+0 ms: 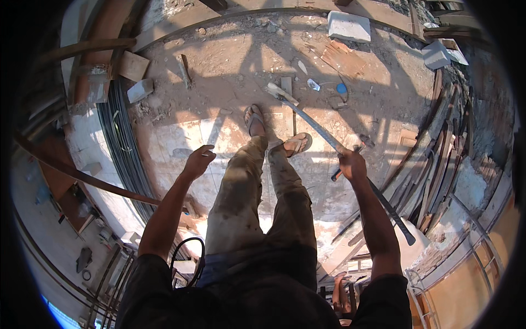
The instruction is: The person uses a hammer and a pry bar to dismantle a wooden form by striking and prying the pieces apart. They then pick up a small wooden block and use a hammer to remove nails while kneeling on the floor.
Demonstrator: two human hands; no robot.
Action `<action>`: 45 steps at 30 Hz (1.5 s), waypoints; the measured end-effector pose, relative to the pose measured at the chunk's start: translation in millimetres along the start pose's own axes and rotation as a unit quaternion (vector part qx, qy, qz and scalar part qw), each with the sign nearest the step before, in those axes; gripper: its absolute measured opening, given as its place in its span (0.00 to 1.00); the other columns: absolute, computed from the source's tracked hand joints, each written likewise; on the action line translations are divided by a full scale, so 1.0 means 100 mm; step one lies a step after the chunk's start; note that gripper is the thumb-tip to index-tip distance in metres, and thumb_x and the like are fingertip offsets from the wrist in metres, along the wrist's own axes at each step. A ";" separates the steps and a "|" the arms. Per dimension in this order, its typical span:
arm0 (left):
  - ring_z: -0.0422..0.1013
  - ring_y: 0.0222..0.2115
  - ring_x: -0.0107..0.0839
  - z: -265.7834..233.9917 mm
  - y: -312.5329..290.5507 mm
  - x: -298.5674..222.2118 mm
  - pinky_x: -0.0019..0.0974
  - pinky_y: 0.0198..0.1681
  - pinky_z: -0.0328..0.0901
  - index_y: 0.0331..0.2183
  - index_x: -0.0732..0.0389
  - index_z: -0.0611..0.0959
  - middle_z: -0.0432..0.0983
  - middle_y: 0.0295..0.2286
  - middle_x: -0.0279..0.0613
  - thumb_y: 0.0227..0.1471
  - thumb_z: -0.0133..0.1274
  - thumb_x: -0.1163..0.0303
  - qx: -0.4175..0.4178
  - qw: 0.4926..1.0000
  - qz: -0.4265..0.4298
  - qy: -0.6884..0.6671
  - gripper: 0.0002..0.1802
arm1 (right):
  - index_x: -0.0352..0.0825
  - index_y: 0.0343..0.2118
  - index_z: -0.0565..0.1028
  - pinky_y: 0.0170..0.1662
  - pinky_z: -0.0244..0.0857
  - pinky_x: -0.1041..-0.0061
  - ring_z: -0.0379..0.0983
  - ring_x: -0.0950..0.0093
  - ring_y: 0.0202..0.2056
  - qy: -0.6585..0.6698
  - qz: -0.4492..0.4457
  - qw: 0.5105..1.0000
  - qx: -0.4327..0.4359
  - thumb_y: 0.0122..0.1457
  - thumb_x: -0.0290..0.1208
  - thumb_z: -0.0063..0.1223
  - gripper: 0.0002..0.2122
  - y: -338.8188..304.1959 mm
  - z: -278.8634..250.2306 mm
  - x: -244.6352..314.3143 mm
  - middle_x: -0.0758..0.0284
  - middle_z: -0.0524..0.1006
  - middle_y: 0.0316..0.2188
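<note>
Long metal bar (323, 134) runs diagonally through the centre-right of the frame, its pale, dirt-caked upper end resting near the ground at upper centre, just beyond the person's sandalled feet, and its dark lower end projecting toward the lower right past the forearm. The right hand (352, 164) is closed around the bar at about its midpoint, fingers wrapped fully over it. The left hand (198, 160), at centre-left, is held out over the floor with fingers loosely curled and nothing in it; it touches no object. The left foot (255, 120) and right foot (296, 143) stand on a dusty tiled floor (181, 137), the right one just beside the bar. A bundle of dark steel rods (123, 148) lies along the left side of the frame, well apart from both hands. Stacked timber planks (438, 159) lean along the right edge. A pale concrete block (349, 26) sits at upper centre-right, with a second block (436, 54) near the upper right. A small blue round object (341, 88) lies on the dirt near the bar's upper end; its kind cannot be determined. A black cable (186, 252) loops at the person's left hip.
</note>
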State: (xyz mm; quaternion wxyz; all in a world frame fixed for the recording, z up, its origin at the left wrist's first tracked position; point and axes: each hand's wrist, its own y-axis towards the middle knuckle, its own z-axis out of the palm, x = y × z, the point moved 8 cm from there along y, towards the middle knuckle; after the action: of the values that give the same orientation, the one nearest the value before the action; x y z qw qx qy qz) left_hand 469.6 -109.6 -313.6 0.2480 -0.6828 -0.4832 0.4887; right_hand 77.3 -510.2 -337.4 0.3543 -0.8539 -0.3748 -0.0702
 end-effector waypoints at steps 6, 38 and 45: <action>0.79 0.42 0.36 -0.02 0.17 -0.40 0.38 0.47 0.71 0.55 0.61 0.77 0.83 0.40 0.46 0.59 0.59 0.60 0.021 0.998 0.023 0.058 0.26 | 0.44 0.37 0.83 0.36 0.71 0.65 0.79 0.66 0.29 -0.005 -0.069 0.987 -0.142 0.52 0.29 0.60 0.09 -0.14 0.23 -0.15 0.65 0.82 0.26; 0.77 0.39 0.35 -0.43 1.27 -2.03 0.38 0.41 0.71 0.54 0.66 0.77 0.83 0.42 0.53 0.60 0.56 0.60 0.199 0.972 0.069 0.102 0.25 | 0.40 0.57 0.72 0.50 0.69 0.50 0.78 0.47 0.46 0.300 0.407 0.847 0.165 0.58 0.30 0.50 0.22 -0.51 0.30 1.41 0.49 0.81 0.42; 0.79 0.42 0.38 -0.65 0.96 -1.62 0.39 0.45 0.71 0.53 0.67 0.78 0.83 0.42 0.55 0.61 0.56 0.62 0.147 0.982 0.054 0.106 0.24 | 0.42 0.61 0.73 0.53 0.70 0.54 0.77 0.50 0.49 0.329 0.410 0.847 0.076 0.57 0.32 0.52 0.26 -0.71 0.57 1.28 0.50 0.81 0.45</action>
State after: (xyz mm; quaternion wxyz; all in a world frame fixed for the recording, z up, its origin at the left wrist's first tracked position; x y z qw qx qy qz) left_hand 559.1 -286.0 -296.4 0.3686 -0.7121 -0.3397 0.4916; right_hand 111.1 -364.3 -290.8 0.5173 -0.8270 0.1436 -0.1669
